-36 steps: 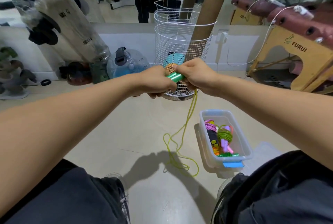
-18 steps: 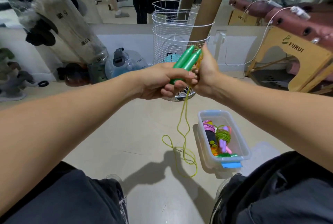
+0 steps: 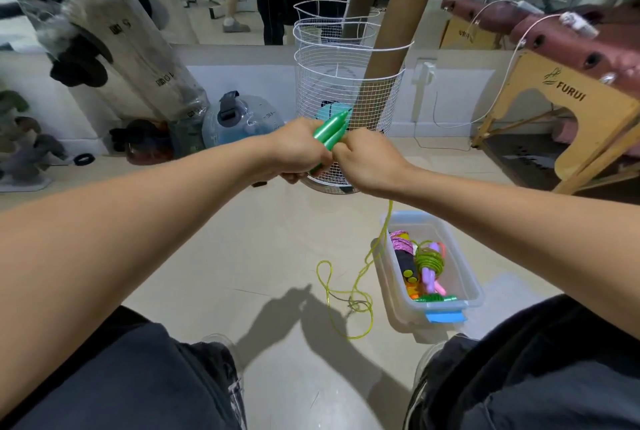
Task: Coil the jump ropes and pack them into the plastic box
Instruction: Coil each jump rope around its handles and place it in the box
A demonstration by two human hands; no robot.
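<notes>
My left hand (image 3: 298,152) grips the two green handles (image 3: 330,130) of a jump rope side by side, tips pointing up and right. My right hand (image 3: 369,161) is curled close against the handles' lower end, where the yellow-green rope (image 3: 360,277) leaves. The rope hangs down under my right wrist and lies in loose loops on the floor left of the clear plastic box (image 3: 464,277). Several coiled ropes (image 3: 420,263) in pink, black, green and purple lie inside the box.
A white wire basket (image 3: 346,83) with cardboard tubes stands just beyond my hands. A blue water jug (image 3: 239,118) and a bagged punching bag (image 3: 138,59) sit left, a wooden massage table (image 3: 568,107) right. My knees frame the floor below.
Both hands have dropped lower with the handles still upright together. My right hand slid to the handles' base. The hanging rope swung right toward the box and its floor loops shifted.
</notes>
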